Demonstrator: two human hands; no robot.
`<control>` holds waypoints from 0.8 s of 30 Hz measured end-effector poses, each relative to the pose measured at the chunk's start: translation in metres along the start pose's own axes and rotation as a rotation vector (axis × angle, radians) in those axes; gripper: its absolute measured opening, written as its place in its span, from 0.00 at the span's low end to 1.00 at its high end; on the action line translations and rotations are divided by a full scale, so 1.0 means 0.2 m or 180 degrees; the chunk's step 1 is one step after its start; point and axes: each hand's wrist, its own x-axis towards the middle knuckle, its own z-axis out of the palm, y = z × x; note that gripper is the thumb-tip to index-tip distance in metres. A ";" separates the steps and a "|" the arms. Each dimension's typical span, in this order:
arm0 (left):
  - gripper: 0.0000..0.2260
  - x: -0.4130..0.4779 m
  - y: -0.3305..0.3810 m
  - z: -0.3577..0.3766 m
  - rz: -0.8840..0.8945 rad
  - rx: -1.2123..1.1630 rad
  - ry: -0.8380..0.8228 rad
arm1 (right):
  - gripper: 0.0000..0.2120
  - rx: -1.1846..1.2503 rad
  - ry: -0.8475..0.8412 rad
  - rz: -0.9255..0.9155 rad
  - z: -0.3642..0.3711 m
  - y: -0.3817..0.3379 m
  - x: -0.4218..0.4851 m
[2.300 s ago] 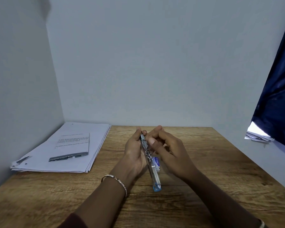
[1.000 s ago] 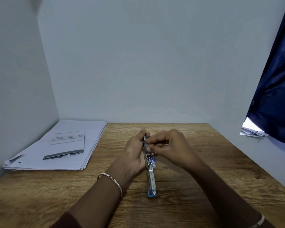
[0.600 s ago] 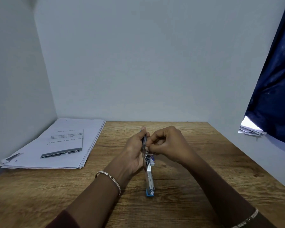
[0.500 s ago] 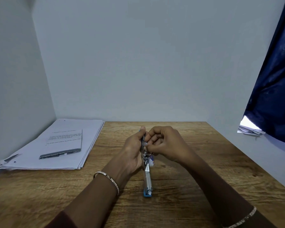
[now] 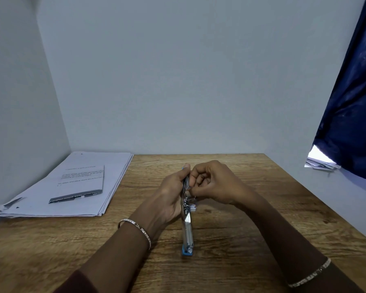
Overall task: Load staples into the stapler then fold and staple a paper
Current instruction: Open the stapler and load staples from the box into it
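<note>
At centre frame my left hand (image 5: pixel 170 193) clamps the opened blue-and-silver metal stapler (image 5: pixel 187 218); my right hand (image 5: pixel 215 182), fingers pinched together, should seat staples squarely.

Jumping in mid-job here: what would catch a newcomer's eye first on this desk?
Mid-desk, the left hand holds an opened stapler whose blue end rests on the wooden table, while the right hand pinches at its metal channel. A stack of paper with a folded sheet on top lies at the far left, and a dark blue curtain hangs at the right.
</note>
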 end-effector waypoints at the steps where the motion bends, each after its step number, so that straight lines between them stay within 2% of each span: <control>1: 0.26 0.00 0.00 0.00 -0.0002 0.0020 0.0014 | 0.08 0.0000 -0.0026 -0.0011 0.00 0.00 0.00; 5: 0.26 0.00 0.01 0.00 0.0022 -0.0025 0.0132 | 0.09 0.0022 -0.0089 -0.0073 0.00 -0.01 -0.02; 8: 0.17 0.00 0.02 0.01 0.0048 -0.0120 0.0194 | 0.09 -0.0116 0.0044 -0.0154 0.01 0.00 -0.02; 11: 0.15 0.01 0.02 0.00 0.0020 -0.0184 0.0199 | 0.07 -0.0071 0.0159 -0.0195 0.01 0.00 -0.02; 16: 0.16 0.02 0.03 -0.03 -0.0001 -0.0304 0.0128 | 0.06 0.0709 0.0226 -0.0125 -0.01 0.02 -0.04; 19: 0.16 0.04 0.03 -0.05 0.0155 -0.0329 0.0190 | 0.07 0.0981 0.0580 -0.0073 -0.03 0.04 -0.03; 21: 0.16 0.06 0.04 -0.07 0.0259 -0.0235 0.0267 | 0.08 0.0731 0.1000 -0.0041 -0.06 0.06 -0.02; 24: 0.17 0.08 0.06 -0.10 0.0367 -0.0058 0.0515 | 0.11 -0.0155 0.1351 0.0141 -0.10 0.10 -0.02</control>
